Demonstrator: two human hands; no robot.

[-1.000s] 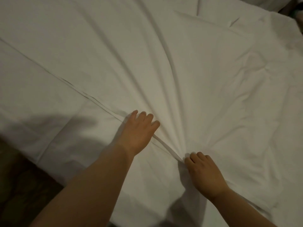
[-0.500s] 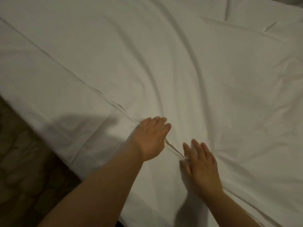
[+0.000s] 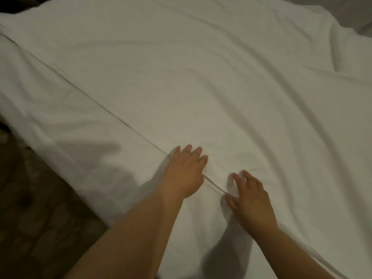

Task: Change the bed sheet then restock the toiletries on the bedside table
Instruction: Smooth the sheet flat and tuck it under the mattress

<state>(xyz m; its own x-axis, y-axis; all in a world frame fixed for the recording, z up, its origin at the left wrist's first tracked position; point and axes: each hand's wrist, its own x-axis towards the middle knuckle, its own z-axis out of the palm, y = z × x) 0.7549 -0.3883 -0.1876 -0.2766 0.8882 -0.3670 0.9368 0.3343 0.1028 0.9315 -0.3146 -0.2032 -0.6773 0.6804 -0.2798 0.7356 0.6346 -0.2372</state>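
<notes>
A white bed sheet point(image 3: 201, 81) covers the bed and fills most of the view, with soft wrinkles and a long straight crease running from the upper left down to my hands. My left hand point(image 3: 186, 174) lies flat on the sheet beside that crease, fingers straight and spread. My right hand point(image 3: 250, 200) hovers just to its right with fingers extended and relaxed, fingertips slightly off the cloth, holding nothing. The sheet's edge hangs over the bed's near left side.
A dark patterned floor point(image 3: 34, 218) shows at the lower left beside the bed. A grey strip of wall or headboard point(image 3: 358, 11) shows at the top right corner. No bedside table or toiletries are in view.
My right hand let go of the pinched fold it held a second ago and opened flat. The radiating wrinkles smoothed out. My view shifted, showing more of the bed.
</notes>
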